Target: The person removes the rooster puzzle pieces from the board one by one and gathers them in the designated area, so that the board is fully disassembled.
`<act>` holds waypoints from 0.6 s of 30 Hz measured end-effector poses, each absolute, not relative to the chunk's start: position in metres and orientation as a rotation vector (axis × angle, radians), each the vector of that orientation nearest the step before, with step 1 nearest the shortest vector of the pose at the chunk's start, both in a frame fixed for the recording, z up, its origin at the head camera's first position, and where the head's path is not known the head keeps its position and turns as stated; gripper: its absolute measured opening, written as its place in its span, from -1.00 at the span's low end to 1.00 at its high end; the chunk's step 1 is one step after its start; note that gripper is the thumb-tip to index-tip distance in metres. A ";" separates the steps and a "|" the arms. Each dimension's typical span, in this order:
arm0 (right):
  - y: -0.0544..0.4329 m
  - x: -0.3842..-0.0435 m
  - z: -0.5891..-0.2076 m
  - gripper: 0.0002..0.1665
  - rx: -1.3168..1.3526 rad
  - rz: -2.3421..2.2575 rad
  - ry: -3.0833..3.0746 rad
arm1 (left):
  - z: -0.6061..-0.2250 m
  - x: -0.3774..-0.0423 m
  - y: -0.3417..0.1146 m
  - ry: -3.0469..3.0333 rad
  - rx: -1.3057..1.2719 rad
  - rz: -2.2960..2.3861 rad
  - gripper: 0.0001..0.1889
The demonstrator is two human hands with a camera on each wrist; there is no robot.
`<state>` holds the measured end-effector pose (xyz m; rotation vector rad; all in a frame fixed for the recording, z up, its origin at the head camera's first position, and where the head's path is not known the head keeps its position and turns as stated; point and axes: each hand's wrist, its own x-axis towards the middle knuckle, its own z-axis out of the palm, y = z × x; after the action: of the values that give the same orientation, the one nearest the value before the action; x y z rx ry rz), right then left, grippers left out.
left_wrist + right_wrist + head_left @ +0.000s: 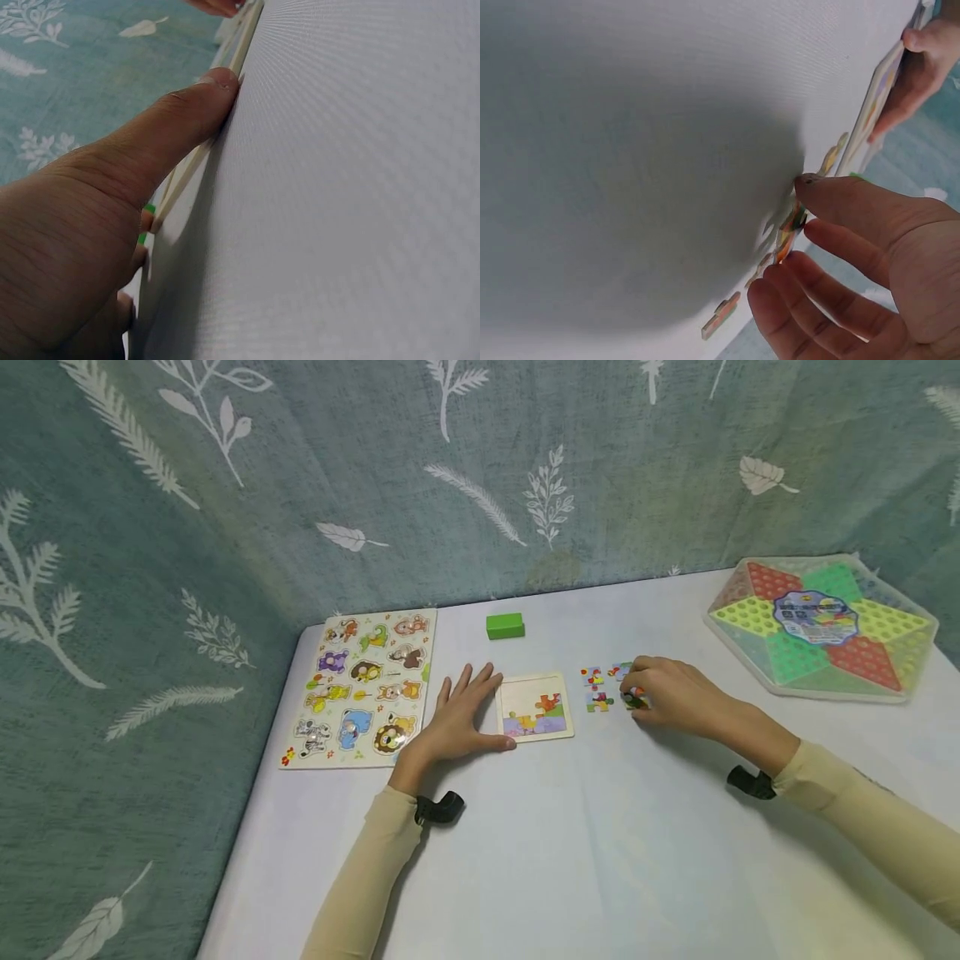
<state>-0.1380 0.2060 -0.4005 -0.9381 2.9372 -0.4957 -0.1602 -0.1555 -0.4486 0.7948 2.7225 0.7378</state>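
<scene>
My left hand (467, 714) rests at the left side of a small square wooden puzzle tray (517, 697), fingers spread. Its thumb touches the tray's near edge, seen closely in the left wrist view. Several joined jigsaw pieces (551, 723) fill the tray's bottom and right side; bare wood shows at upper left. To the right of the tray, my right hand (667, 693) pinches a colourful jigsaw piece (789, 231) between thumb and fingers, tilted just at the table. Loose jigsaw pieces (599, 702) lie beside it, one partly hidden by the fingers.
A wooden animal puzzle board (375, 693) lies left of my left hand. Behind the tray sits a green block (506, 626). At the far right is a hexagonal plastic game board (795, 660). A leaf-patterned cloth (480, 485) borders the white table (540, 860).
</scene>
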 end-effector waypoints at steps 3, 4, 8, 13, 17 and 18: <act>0.205 -0.138 -0.400 -0.71 -0.945 -0.504 2.928 | -0.449 -0.160 -0.156 2.726 0.791 0.742 0.16; 0.205 -0.138 -0.400 -0.71 -0.942 -0.502 2.927 | -0.449 -0.160 -0.156 2.723 0.789 0.742 0.17; 0.207 -0.138 -0.402 -0.75 -0.948 -0.501 2.929 | -0.450 -0.161 -0.155 2.718 0.792 0.743 0.17; 0.207 -0.140 -0.403 -0.83 -1.008 -0.470 2.920 | -0.449 -0.162 -0.155 2.722 0.792 0.739 0.17; 0.206 -0.140 -0.404 -0.82 -1.046 -0.449 2.903 | -0.448 -0.161 -0.156 2.730 0.786 0.722 0.17; 0.206 -0.140 -0.404 -0.82 -1.052 -0.452 2.900 | -0.448 -0.161 -0.157 2.729 0.788 0.722 0.17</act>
<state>-0.1403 0.2055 -0.4044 -1.0523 2.8999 -0.4516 -0.1607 -0.1566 -0.4480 0.7876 2.7295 0.7220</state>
